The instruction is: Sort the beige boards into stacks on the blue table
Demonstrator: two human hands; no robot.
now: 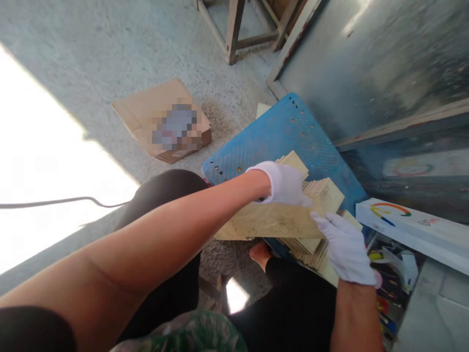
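Note:
Both my hands wear white gloves. My left hand [284, 183] reaches across my body and rests on top of a stack of thin plywood sheets [274, 220], fingers curled over the far edge. My right hand [344, 244] grips the near right end of the top sheet. The stack lies on a blue perforated plastic board [271, 134] in front of my knees. More thin sheets [308, 249] fan out beneath the top one.
A flattened cardboard box [161, 120] lies on the concrete floor to the left. A black cable [62, 200] crosses the sunlit patch. A metal-faced panel [366, 63] stands at the right, a white box [410, 227] below it, wooden frame legs [234, 29] beyond.

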